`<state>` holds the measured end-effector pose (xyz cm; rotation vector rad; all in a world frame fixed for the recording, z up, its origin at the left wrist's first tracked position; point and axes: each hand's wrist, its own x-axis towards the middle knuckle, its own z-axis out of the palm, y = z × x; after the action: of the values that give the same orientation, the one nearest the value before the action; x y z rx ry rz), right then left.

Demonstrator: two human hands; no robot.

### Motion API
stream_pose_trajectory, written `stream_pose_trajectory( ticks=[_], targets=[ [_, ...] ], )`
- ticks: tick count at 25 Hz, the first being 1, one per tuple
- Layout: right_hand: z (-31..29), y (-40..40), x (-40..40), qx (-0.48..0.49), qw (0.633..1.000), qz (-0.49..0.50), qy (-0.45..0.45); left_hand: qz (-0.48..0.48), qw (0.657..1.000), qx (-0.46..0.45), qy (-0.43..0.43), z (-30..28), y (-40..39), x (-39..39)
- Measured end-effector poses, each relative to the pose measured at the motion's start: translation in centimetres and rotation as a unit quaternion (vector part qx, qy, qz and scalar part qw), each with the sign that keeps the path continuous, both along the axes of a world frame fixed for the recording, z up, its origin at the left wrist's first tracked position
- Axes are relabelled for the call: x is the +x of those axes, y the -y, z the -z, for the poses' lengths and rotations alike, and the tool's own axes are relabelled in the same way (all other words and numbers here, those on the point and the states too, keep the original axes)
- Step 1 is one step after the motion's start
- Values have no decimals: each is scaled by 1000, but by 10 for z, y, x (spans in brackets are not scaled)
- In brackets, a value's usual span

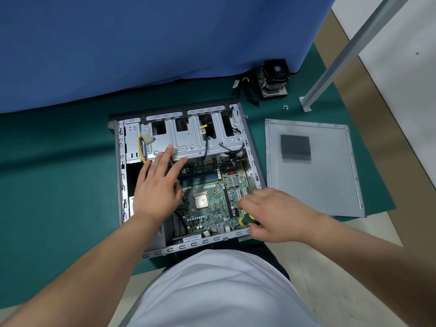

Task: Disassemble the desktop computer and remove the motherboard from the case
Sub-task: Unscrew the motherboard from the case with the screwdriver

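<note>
Both hands (157, 185) over motherboard (212, 192)

Our left hand (158, 185) covers the motherboard's (212, 192) nine o'clock edge and the yellow cables (140, 147) beneath it. Our right hand (271, 215), motion-blurred, hides most of the screwdriver (246, 220), tip included. The small screws (286, 107) at one o'clock are too tiny to count. Both our elbows run off frame.
</note>
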<state>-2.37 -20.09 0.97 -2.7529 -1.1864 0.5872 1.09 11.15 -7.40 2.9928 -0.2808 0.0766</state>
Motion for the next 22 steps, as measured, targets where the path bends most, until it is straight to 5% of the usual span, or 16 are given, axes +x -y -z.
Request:
stream_pose_trajectory(
  ticks=[10, 22],
  targets=[
    [-7, 2, -2, -23, 999, 27, 35, 0, 1000, 0, -3, -2, 2, -1],
    [-6, -6, -9, 34, 987, 100, -124, -1, 1000, -2, -1, -3, 2, -2]
  ],
)
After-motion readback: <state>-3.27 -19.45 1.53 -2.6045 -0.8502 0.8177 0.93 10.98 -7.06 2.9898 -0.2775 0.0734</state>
